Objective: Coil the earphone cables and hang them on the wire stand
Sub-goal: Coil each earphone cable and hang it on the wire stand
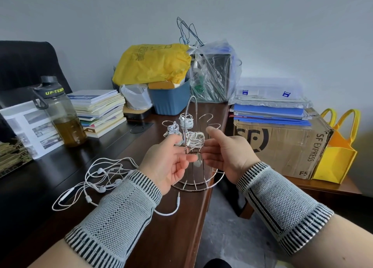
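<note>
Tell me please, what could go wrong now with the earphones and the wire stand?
1. The wire stand sits at the desk's edge; a tug from the left hand or right hand might tip it off.
2. The newest coil, earbud dangling, could slip from its hook.
3. The loose earphones lie tangled under the left forearm; lifting one may drag the others.
</note>
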Motion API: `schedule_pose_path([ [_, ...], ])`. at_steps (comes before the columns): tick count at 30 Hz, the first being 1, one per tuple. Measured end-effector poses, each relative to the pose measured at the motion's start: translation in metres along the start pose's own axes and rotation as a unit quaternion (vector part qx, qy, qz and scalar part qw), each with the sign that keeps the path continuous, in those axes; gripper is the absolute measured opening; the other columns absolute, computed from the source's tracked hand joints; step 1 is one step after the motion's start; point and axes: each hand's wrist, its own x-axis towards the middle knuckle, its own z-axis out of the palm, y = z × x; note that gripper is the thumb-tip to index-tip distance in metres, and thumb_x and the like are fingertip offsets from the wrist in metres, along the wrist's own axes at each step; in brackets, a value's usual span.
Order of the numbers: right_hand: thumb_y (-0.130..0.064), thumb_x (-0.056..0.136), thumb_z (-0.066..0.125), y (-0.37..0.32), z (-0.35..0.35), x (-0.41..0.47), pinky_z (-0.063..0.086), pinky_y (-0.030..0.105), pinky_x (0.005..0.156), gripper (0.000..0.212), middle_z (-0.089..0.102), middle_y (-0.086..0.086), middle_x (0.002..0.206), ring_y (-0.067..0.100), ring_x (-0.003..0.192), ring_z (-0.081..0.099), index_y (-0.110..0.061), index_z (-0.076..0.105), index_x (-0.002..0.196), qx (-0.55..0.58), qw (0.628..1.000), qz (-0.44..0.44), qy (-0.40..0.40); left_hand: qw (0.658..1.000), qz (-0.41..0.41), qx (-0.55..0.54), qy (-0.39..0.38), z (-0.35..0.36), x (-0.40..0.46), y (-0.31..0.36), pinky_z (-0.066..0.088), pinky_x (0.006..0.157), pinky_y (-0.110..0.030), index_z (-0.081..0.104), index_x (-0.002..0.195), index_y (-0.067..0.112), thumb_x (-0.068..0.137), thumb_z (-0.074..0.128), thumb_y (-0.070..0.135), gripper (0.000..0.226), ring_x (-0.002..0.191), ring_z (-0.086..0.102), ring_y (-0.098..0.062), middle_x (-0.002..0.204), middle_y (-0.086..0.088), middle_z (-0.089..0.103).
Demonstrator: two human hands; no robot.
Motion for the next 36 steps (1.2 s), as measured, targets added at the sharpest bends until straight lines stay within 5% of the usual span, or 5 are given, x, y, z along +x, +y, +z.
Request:
schedule_pose_path([
  [11, -0.016, 0.090, 0.062, 0.013, -0.004, 0.003, 0.038, 0.024, 0.048, 0.014, 0.061, 0.005, 0.056, 0.012, 0.045, 0.049, -0.004, 0.067, 0.085, -0.023, 1.000, -0.015, -0.011, 0.997, 0.062, 0.013, 0.034, -0.001, 0.003, -0.016, 0.036, 0.043, -0.016, 0.066, 0.103, 0.013, 0.097, 0.053, 0.024, 0.017, 0.045, 0.048, -0.005, 0.061, -0.002, 0.068],
  [16, -0.006, 0.087, 0.058, 0.023, -0.017, 0.012, 0.043, 0.023, 0.046, 0.010, 0.058, 0.003, 0.065, 0.011, 0.049, 0.048, -0.006, 0.068, 0.083, -0.106, 0.990, -0.060, 0.075, 0.988, 0.111, 0.073, 0.081, -0.007, 0.007, -0.024, 0.041, 0.050, -0.021, 0.065, 0.091, 0.010, 0.094, 0.051, 0.012, 0.015, 0.056, 0.055, -0.010, 0.062, 0.001, 0.066],
  [22, -0.013, 0.084, 0.063, 0.034, -0.020, 0.017, 0.048, 0.012, 0.066, 0.062, 0.054, -0.002, 0.131, 0.007, 0.083, 0.058, -0.016, 0.040, 0.141, -0.439, 0.888, -0.133, -0.035, 0.965, 0.143, 0.190, 0.113, -0.015, 0.021, -0.031, 0.055, 0.086, -0.045, 0.065, 0.083, 0.015, 0.088, 0.053, 0.010, 0.013, 0.087, 0.064, -0.022, 0.082, -0.003, 0.068],
  [27, -0.029, 0.077, 0.072, 0.041, -0.018, 0.026, 0.051, 0.034, 0.093, 0.085, 0.056, 0.002, 0.131, 0.022, 0.106, 0.058, -0.022, 0.024, 0.147, -0.559, 0.818, -0.118, -0.071, 0.966, 0.135, 0.197, 0.098, -0.024, 0.041, -0.032, 0.051, 0.097, -0.047, 0.067, 0.091, 0.017, 0.089, 0.058, 0.004, 0.015, 0.094, 0.060, -0.016, 0.094, 0.001, 0.065],
  [36, -0.058, 0.072, 0.072, 0.052, -0.007, 0.026, 0.037, 0.036, 0.105, 0.084, 0.049, -0.005, 0.131, 0.020, 0.120, 0.036, -0.024, 0.035, 0.139, -0.633, 0.755, -0.120, -0.117, 0.936, 0.185, 0.249, 0.168, -0.053, 0.066, -0.035, 0.056, 0.088, -0.040, 0.069, 0.083, 0.021, 0.084, 0.068, 0.009, 0.012, 0.089, 0.068, -0.020, 0.089, 0.002, 0.069],
])
